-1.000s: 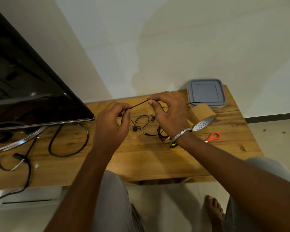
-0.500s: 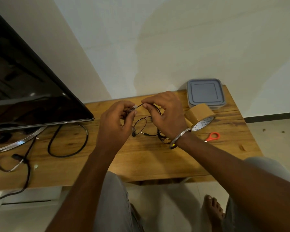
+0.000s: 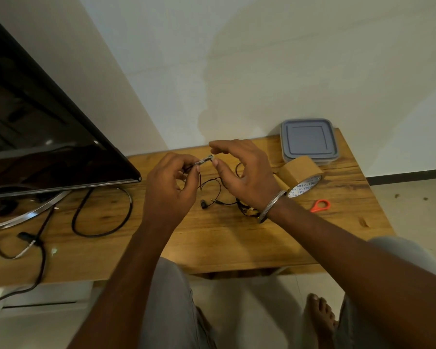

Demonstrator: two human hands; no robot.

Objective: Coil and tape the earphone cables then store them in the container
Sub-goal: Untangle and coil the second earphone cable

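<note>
Desk front edge lies nearest; bare wood behind it gives working room. Left hand pinches earphone cable, its slack trailing onto the desk; right hand hovers released. Coiling barely begun; tape roll untouched, container lidded at the far edge

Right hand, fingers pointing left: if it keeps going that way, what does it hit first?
Most likely the small inline piece of the earphone cable pinched by the left hand; the right hand fingertips are almost on it. Depth is unclear.
</note>
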